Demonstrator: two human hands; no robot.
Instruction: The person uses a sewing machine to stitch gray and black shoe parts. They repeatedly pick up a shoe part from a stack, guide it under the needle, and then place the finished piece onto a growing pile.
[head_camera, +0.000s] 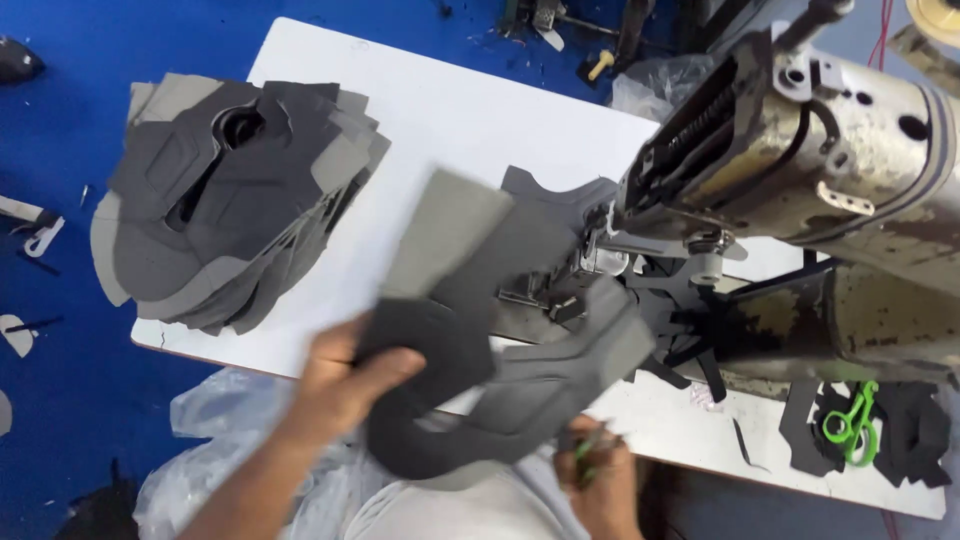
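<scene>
Left hand (345, 375): clamped around a grey shoe-upper piece (500, 350), lifting it just off the desk (440, 110) in front of the sewing machine (800, 170).
Right hand (600, 475): closed on something small and green, down at the near desk edge; too blurred to name.
Step in hand: looks like handling one cut piece beside the needle area.
Next move calls for: a flat, steady lay-down, I'd say.
Stack of grey pieces (230, 190): far left of desk, untouched.
Green snips (850, 425): right, on dark offcuts.
Clear plastic bags (230, 440): below the desk, unlabelled.
</scene>
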